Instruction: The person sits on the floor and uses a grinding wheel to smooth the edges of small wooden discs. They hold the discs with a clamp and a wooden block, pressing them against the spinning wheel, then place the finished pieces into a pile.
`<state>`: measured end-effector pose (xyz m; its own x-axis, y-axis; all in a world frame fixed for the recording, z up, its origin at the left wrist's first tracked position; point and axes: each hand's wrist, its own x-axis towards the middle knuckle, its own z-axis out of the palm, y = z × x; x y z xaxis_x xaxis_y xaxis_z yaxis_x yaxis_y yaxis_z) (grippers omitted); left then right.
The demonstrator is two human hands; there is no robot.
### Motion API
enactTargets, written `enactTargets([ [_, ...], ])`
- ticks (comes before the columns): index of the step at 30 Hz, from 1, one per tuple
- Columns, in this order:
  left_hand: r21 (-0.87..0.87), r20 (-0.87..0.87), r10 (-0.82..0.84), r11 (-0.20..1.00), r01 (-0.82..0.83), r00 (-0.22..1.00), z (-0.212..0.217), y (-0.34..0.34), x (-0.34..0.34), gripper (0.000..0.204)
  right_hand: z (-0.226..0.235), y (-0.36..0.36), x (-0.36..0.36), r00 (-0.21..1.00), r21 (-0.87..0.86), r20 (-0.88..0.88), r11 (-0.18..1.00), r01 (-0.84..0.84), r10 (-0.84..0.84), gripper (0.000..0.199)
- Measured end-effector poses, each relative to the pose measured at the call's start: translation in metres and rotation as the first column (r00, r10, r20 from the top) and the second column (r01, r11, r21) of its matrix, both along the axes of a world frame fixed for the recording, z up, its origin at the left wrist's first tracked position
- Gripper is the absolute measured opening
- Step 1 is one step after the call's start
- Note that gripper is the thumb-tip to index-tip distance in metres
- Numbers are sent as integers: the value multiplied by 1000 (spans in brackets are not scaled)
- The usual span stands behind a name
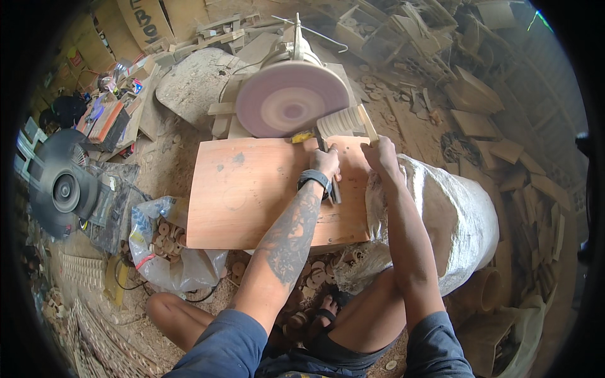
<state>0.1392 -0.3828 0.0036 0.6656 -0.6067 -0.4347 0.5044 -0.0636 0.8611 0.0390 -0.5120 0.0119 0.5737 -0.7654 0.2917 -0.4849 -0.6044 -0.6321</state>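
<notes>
Across the desk (pixel 214 195), grips a dark bar (pixel 334 193) with the closed fingers of the left hand (pixel 326 162) and a pale strip (pixel 368 125) with those of the right hand (pixel 380 155), apparently to pinch the stack of wooden rounds (pixel 340 122) tight at the far edge, just beside the big round disc (pixel 293 104). Shows a stained top; farther off, a fan (pixel 65 191) and heaped offcuts (pixel 476 96).

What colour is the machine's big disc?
The disc is muted purple with paler rings, clearest in head view.

Disc stack (pixel 342 123) — ridged, matt wood; board (pixel 252 201) — smooth wood.
</notes>
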Motion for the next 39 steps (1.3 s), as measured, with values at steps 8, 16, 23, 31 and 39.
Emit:
enactTargets([
  [8, -6, 4, 14, 1000, -14, 1000, 1, 1, -1, 28, -2, -2, 1, 1000, -7, -14, 1000, 2, -2, 26],
  [16, -32, -20, -2, 999, 1, 1000, -1, 2, 1, 30, -2, -3, 1, 1000, -16, -15, 1000, -4, 4, 29],
  [23, -34, -31, -11, 999, 10, 999, 0, 3, 1, 29, 0, -1, 0, 999, 21, -36, 1000, 10, -9, 30],
  [31, -45, -37, -7, 999, 5, 999, 2, 6, -1, 26, 2, 0, 1, 999, 25, -50, 1000, 17, -16, 30],
  [39, -29, -36, -4, 1000, 3, 999, 5, 8, 0, 28, 4, 3, 1, 999, 31, -33, 999, 9, -8, 29],
])
